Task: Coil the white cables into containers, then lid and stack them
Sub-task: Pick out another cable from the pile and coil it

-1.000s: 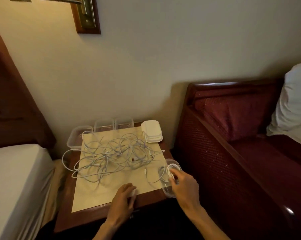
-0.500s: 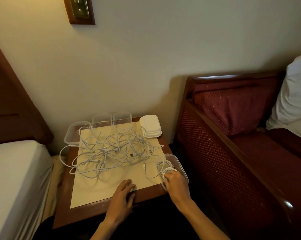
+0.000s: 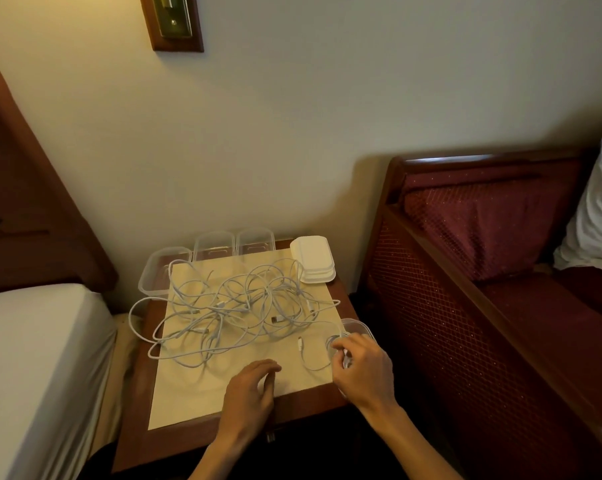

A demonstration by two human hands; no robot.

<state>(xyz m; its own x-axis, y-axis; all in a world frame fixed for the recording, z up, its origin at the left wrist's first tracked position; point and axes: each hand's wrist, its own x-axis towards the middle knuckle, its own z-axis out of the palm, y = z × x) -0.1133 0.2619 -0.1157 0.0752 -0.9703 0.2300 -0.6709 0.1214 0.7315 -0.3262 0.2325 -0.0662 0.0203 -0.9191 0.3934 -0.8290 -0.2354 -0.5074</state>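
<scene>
A white cable (image 3: 330, 344) is pinched in the curled fingers of the right hand (image 3: 363, 367) over a clear container (image 3: 360, 329) at the nightstand's (image 3: 344, 299) right edge. The left hand (image 3: 249, 393) is held loosely curled above the cream mat (image 3: 188, 393), nothing gripped. Tangled cables (image 3: 230, 306) are spread across the mat; lids (image 3: 313, 259) are stacked behind.

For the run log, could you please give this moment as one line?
right hand: coiling cable into container | left hand: on table | lids: stacked
</scene>
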